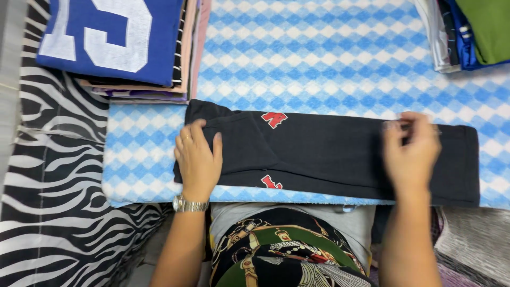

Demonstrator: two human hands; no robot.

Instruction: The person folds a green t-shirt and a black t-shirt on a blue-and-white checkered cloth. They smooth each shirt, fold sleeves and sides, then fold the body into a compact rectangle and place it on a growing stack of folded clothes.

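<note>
1. A black garment (329,157) lies folded into a long horizontal band across the middle of a blue-and-white diamond-patterned cloth (319,53), running from about nine o'clock to three o'clock in the view.
2. The left hand (197,159) rests palm-down on the band's left end, at roughly eight o'clock. Its fingers are loosely spread and pressed flat on the fabric, gripping nothing that I can see.
3. A silver wristwatch (189,204) sits on that wrist, just below the garment's near edge.
4. The right hand (411,151) is over the right part of the band, near four o'clock. Its fingertips are drawn together at the garment's far edge, pinching a bit of the black fabric there.
5. Two small red marks show on the black cloth: one (274,119) near the far edge and one (271,182) near the close edge, both just right of the left hand.
6. At eleven o'clock stands a stack of folded clothes (138,85), topped by a blue shirt with white print (106,37).
7. At one o'clock, in the far corner, lies another pile (462,37) with a green piece on top.
8. A zebra-striped cover (53,186) fills the nine o'clock side, touching the diamond cloth's edge.
</note>
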